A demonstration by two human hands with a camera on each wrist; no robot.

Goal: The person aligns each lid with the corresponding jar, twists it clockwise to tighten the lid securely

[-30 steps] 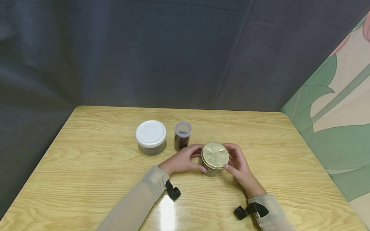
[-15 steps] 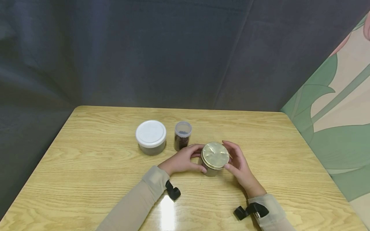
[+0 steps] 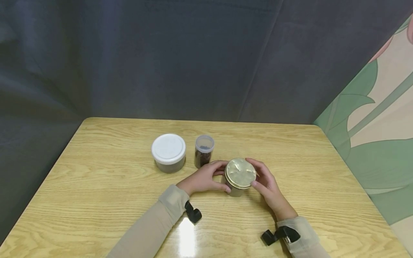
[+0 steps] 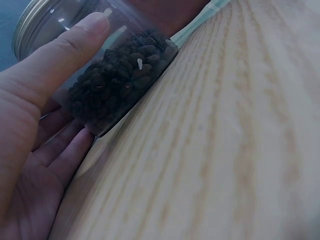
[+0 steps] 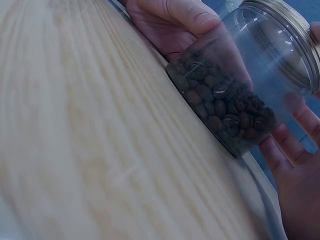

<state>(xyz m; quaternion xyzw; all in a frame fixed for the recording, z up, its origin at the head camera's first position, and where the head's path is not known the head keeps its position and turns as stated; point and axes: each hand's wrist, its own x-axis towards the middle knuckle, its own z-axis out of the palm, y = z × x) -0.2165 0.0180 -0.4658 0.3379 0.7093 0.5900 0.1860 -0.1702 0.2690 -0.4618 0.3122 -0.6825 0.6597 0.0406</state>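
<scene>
A clear jar [image 5: 220, 107] part filled with dark coffee beans [image 4: 117, 75] stands upright on the table. On its top is a creased gold lid [image 3: 241, 173]. My left hand [image 3: 204, 178] grips the jar's body from the left, thumb in front and fingers behind. From the right, my right hand [image 3: 269, 188] holds the lid's edge, its thumb at the near side and its fingers at the far side. In the right wrist view the lower fingers [image 5: 292, 145] lie close beside the jar wall. The far fingertips are partly hidden behind the lid in the head view.
Behind my left hand stands a small clear container [image 3: 204, 152] with dark contents and a translucent top. Left of it is a round tub [image 3: 168, 154] with a white lid. A dark curtain [image 3: 193, 61] hangs behind the wooden table [image 3: 96, 200].
The gold lid's creases have turned a little, and my right fingers have shifted slightly around its edge. My left hand and the jar's body stay in place.
</scene>
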